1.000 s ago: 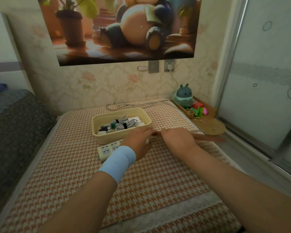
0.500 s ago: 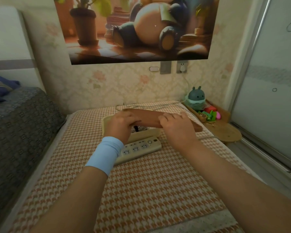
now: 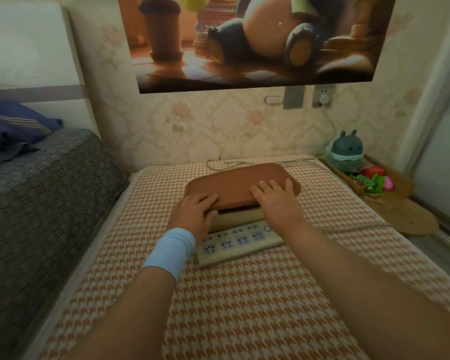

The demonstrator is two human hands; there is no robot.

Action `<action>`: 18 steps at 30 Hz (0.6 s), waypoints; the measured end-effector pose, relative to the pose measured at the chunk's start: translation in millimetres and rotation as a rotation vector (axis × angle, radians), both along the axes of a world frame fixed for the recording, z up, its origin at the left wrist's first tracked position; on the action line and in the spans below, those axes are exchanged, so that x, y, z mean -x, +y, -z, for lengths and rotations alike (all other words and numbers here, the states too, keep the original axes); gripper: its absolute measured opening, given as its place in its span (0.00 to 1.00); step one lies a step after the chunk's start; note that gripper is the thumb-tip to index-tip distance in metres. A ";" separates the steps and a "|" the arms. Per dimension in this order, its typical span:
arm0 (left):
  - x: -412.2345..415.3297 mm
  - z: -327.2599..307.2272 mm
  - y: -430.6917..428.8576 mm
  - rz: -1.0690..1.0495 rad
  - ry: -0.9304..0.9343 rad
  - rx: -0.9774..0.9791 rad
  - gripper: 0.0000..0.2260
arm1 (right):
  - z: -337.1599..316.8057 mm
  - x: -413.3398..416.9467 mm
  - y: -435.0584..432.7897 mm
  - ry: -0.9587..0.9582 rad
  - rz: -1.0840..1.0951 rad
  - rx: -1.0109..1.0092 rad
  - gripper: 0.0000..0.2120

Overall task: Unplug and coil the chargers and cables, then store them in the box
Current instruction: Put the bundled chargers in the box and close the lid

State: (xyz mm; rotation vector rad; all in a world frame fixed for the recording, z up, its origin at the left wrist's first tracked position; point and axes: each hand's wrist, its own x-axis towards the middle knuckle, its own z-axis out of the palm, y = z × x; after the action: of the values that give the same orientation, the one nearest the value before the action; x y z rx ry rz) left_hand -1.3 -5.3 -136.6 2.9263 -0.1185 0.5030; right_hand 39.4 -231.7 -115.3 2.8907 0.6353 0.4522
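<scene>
The right hand's fingers point(image 3: 266, 185) lie straight and spread on the top of the flat brown rounded-corner lid point(image 3: 234, 183), pressing near its right front edge and gripping nothing. The left hand's fingers point(image 3: 208, 201) are lightly bent over the lid's near-left corner. Its thumb is hidden, so I cannot tell whether the left hand point(image 3: 192, 211) pinches the edge or only rests on it. The right hand point(image 3: 276, 203) sits flat behind its fingers. A second ago the cream plastic rectangular box point(image 3: 237, 220) stood open, with the tied grey-and-white cable bundles showing inside. Half a second ago both hands carried the lid above it. Now the lid covers the whole box and hides the cables. A dark slit shows along the near rim, so the front edge seems not fully seated and probably needs one more press. The cream multi-socket power strip point(image 3: 239, 242) lies just in front of the box on the orange-and-white houndstooth mat point(image 3: 244, 307). Its grey cord point(image 3: 348, 226) trails off to the right, and a white plug point(image 3: 322, 98) sits in the wall socket. With the lid closing, the storing looks essentially finished, and the strip is left outside.
</scene>
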 end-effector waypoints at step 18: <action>-7.7 18.9 -1.4 -0.141 0.110 0.443 0.18 | 29.5 -46.2 -31.5 0.442 0.090 -0.646 0.24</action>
State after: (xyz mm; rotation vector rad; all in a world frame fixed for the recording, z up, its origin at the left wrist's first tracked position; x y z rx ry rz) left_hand 6.3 -6.8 -155.5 2.5274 0.1913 0.3345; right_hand 85.6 -263.2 -144.8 3.6668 0.4668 -0.0184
